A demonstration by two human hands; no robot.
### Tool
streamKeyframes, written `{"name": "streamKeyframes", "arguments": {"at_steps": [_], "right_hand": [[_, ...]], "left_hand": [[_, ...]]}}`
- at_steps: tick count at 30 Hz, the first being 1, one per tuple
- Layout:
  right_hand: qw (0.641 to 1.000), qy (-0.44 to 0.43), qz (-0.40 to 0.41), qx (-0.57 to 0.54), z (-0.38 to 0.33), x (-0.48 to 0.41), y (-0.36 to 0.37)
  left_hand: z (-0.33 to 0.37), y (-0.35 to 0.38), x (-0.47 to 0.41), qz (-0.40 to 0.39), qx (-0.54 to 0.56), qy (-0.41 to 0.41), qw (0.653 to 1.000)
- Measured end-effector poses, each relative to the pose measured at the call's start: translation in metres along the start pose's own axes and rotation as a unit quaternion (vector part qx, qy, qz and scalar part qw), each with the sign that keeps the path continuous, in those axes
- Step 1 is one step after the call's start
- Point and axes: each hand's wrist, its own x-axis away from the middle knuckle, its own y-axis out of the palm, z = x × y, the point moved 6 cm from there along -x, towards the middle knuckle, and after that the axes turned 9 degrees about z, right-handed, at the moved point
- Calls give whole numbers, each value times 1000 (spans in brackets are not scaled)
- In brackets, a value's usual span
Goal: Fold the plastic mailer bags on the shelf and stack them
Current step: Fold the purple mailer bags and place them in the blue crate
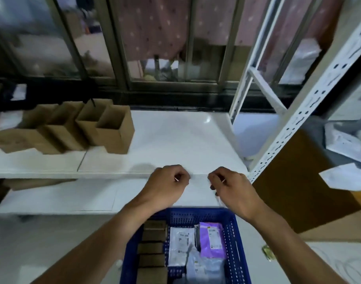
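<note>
1. Apparently a fold is just starting: both hands sit at the front edge of the white shelf [175, 136], slightly below the centre of the view, towards 6 o'clock.
2. The left hand [167, 182] is at 7 o'clock from centre and the right hand [229, 184] at 5 o'clock. They are near each other but not touching.
3. Both hands are knuckles-up with fingers curled tight. Each seems to pinch an edge of a thin white mailer bag [198, 187] stretched between them.
4. The mailer bag is white against the white shelf, so its outline is very hard to make out. A faint crease runs between the two hands, and a narrow strip of film trails below the right hand. How far the bag extends cannot be told.
5. No finished stack of folded bags can be seen on the shelf, so the task looks to be at an early stage.
6. The next move likely calls for both hands to carry the pinched edge across evenly. The film looks thin and slippery, so a flat press along the crease should follow.
7. Open cardboard boxes [114, 132] stand in a row on the shelf at 10 o'clock.
8. A blue basket [196, 213] at 6 o'clock holds packed parcels, one of them purple [212, 240].
</note>
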Motion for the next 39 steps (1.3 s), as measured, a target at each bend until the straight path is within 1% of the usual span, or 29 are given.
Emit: {"name": "streamKeyframes", "arguments": {"at_steps": [6,11,15,20,23,28,31,34,37,39], "right_hand": [[998,-57,28,4,-101,-32,-76],[993,-104,55,9,-166,-48,-129],[987,-142,71,8,-203,-55,-158],[975,-198,95,14,-252,-55,-198],[969,-223,108,-2,-282,-51,-222],[947,-274,166,-19,-326,-56,-257],[944,-281,171,-18,-343,-70,-267],[940,-278,199,-7,-352,-84,-274],[934,-269,236,-1,-355,-97,-280],[938,-258,232,8,-356,-109,-279]], "left_hand": [[94,-96,-20,70,-4,53,996],[162,-155,-33,119,-11,86,989],[209,-187,-31,148,-12,130,980],[264,-218,-25,160,11,173,972],[294,-236,-27,184,29,192,964],[326,-258,-25,247,60,209,944],[336,-270,-27,275,63,217,934],[339,-284,-38,287,53,221,931],[335,-297,-54,310,-1,223,924],[332,-301,-64,331,-60,225,914]]}}
